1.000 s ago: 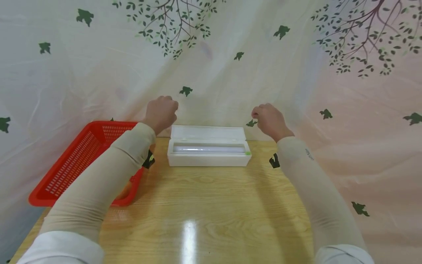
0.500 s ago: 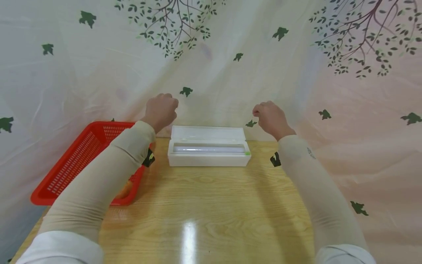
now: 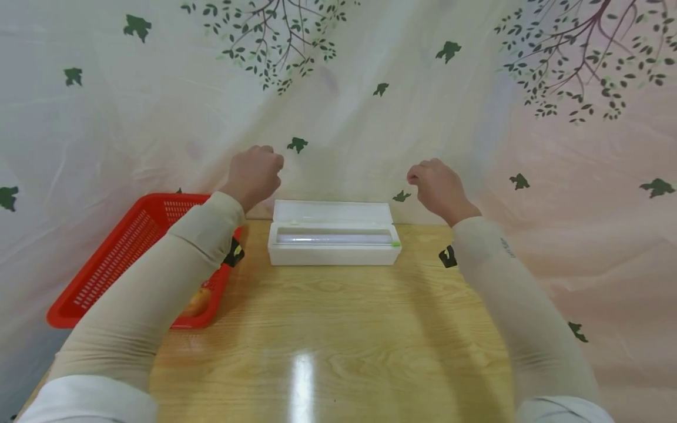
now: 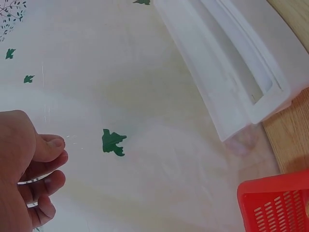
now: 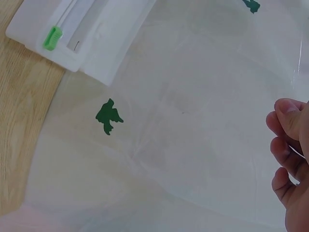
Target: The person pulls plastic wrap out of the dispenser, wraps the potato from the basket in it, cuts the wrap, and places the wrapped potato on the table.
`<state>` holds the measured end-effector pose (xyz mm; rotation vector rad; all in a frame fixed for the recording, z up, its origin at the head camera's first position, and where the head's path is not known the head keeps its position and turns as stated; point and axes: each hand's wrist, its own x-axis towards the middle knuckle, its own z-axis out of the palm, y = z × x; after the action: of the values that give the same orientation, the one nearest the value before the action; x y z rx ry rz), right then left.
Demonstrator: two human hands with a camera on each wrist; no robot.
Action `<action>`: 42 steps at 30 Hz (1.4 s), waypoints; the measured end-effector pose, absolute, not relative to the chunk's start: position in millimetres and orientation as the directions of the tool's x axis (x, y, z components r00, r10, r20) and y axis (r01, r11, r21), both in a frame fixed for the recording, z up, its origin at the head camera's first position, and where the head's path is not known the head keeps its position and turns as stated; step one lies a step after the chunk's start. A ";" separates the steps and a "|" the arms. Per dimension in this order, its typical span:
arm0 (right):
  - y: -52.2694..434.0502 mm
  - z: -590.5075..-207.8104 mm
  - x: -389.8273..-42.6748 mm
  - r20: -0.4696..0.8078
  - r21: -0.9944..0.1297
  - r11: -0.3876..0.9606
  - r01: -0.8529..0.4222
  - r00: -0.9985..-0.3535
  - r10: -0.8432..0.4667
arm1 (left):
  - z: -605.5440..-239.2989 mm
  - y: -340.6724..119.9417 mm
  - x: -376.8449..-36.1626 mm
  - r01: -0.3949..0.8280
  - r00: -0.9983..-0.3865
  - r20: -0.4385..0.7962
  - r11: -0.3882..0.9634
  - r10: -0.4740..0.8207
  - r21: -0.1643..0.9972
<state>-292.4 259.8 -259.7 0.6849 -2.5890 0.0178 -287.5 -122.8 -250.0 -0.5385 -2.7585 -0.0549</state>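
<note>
Head: left hand and right hand aloft, white cling-film dispenser below, between them on the table, lid up. Left wrist: thumb and forefinger pinch what seems clear film, faintly glinting. Right wrist: same 2-digit pinch, film barely visible.

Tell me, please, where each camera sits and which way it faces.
Head: head-worn, facing forward and down at the white box, red basket and table; both forearms, left hand and right hand show.
Left wrist: worn there, facing the box and basket's corner; left hand shows.
Right wrist: worn there, facing the box's end; right hand shows.
Shared by both wrist views: the box and leaf-patterned sheet.
</note>
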 end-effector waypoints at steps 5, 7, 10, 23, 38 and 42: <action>262.0 -257.0 -290.8 0.455 0.122 0.866 -0.484 -0.749 -0.482 | -245.9 -122.7 -285.5 0.374 -0.872 0.322 0.926 0.368 -0.046; 262.1 -255.6 -290.3 0.458 0.123 0.866 -0.484 -0.747 -0.482 | -244.2 -122.9 -284.9 0.372 -0.873 0.319 0.927 0.369 -0.052; 261.8 -253.2 -288.7 0.454 0.126 0.865 -0.485 -0.747 -0.485 | -242.0 -123.2 -283.4 0.371 -0.876 0.312 0.927 0.367 -0.048; 267.9 -242.9 -285.0 0.478 0.169 0.839 -0.517 -0.702 -0.528 | -231.8 -119.0 -280.3 0.392 -0.852 0.362 0.919 0.379 -0.042; 257.6 -219.4 -297.0 0.357 0.056 0.899 -0.434 -0.832 -0.424 | -219.0 -120.1 -291.4 0.364 -0.868 0.355 0.931 0.348 -0.023; 256.0 -215.1 -298.0 0.346 0.042 0.906 -0.420 -0.845 -0.408 | -215.6 -119.9 -293.7 0.369 -0.864 0.360 0.929 0.353 -0.025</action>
<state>-298.0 256.0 -215.1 0.6104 -2.7193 0.0502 -293.7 -119.9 -215.6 -0.5283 -2.7241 -0.0630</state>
